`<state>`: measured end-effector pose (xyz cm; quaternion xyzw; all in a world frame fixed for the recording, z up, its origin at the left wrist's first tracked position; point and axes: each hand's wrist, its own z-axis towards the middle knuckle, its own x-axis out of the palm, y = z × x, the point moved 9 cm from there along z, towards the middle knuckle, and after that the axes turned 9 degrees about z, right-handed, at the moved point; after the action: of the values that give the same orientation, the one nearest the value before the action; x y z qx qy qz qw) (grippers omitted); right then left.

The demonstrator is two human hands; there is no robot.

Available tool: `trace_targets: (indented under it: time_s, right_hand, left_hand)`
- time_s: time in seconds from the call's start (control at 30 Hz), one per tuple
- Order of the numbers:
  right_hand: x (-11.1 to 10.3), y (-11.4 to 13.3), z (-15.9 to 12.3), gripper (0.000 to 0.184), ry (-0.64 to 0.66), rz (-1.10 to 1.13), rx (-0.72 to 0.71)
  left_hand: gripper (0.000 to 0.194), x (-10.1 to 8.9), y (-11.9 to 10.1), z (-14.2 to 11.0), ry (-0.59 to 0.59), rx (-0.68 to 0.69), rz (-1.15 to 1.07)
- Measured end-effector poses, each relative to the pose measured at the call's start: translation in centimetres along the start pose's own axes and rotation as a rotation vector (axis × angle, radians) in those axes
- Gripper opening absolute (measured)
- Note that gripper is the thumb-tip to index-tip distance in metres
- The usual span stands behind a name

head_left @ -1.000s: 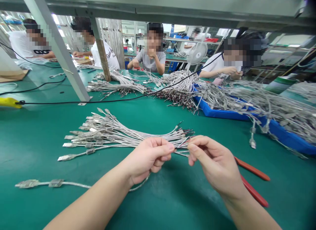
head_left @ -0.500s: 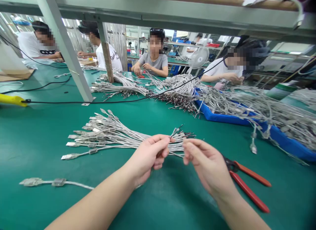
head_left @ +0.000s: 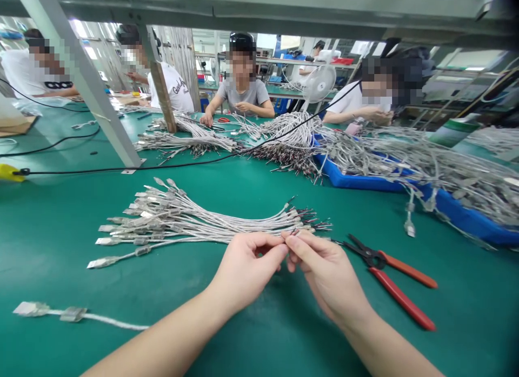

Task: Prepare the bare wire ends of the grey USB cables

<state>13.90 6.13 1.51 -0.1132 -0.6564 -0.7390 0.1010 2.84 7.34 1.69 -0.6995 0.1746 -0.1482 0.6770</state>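
Note:
My left hand is closed in a pinch on the end of a white USB cable. That cable runs out from under my left forearm to its plug at the lower left. My right hand is pinched on the same end, its fingertips meeting the left ones. Small dark and reddish wire tips show between the fingers; the rest of the grip is hidden. Just behind both hands lies a bundle of USB cables, plugs to the left and stripped ends to the right.
Right of my right hand lie red-handled pliers, jaws apart. Blue trays heaped with cables stand at the right. Another cable pile lies farther back. A black cord crosses the green table below a metal post. Several people sit opposite.
My right hand has moved left, and its fingertips now meet my left hand's at the wire end. The view has shifted slightly, uncovering the jaws of the pliers.

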Motion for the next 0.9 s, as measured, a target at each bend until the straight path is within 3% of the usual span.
trace_targets:
  time_s: [0.23, 0.57, 0.9]
  right_hand:
    - [-0.34, -0.59, -0.07, 0.020, -0.032, 0.062, 0.056]
    - [-0.44, -0.55, 0.14, 0.013, -0.066, 0.119, 0.067]
    - [0.00, -0.50, -0.04, 0.010, -0.033, 0.128, 0.035]
  left_hand:
    - [0.023, 0.08, -1.11, -0.16, 0.010, 0.150, 0.056]
    - [0.016, -0.75, -0.33, -0.24, -0.136, 0.073, 0.085]
    - [0.016, -0.17, -0.64, -0.01, -0.083, 0.095, -0.049]
